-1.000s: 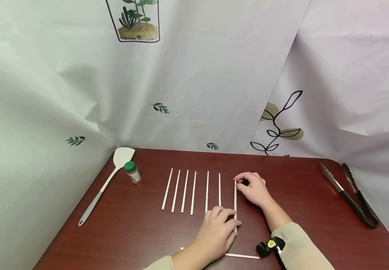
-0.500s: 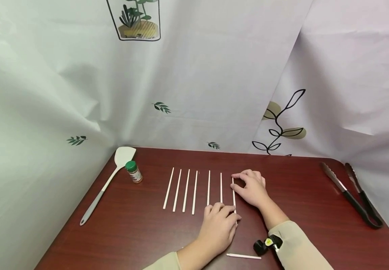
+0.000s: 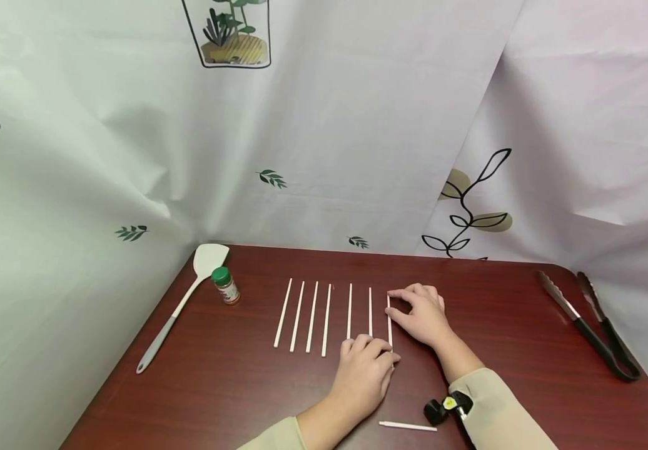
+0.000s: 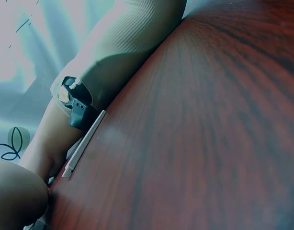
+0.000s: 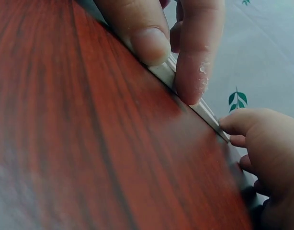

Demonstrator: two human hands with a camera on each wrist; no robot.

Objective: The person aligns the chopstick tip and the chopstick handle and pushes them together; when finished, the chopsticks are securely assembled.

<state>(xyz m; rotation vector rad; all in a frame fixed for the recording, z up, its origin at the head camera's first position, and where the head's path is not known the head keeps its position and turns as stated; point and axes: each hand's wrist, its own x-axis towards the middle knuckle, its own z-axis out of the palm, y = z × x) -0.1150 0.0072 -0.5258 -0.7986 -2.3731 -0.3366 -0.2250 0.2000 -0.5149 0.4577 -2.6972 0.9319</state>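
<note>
Several thin white sticks, among them a white stick (image 3: 282, 312) at the left end, lie side by side in a row on the dark red table. At the row's right end, both hands hold one white stick (image 3: 389, 328). My right hand (image 3: 421, 315) has thumb and index finger on its far part. My left hand (image 3: 360, 378) holds its near end and covers part of it. In the right wrist view, the right thumb (image 5: 152, 45) and index finger touch the stick, with the left hand (image 5: 274, 153) at its other end.
Another white stick (image 3: 408, 426) lies crosswise near the front, beside the right wrist's black camera (image 3: 435, 411). A white spatula (image 3: 177, 306) and a green-capped spice jar (image 3: 225, 286) are at left. Black-handled tongs (image 3: 597, 337) lie at right. A patterned white curtain (image 3: 329, 156) stands behind.
The rightmost stick has shifted slightly away from me, its far end swinging a little left. Both hands moved along with it, mostly in the first half second.
</note>
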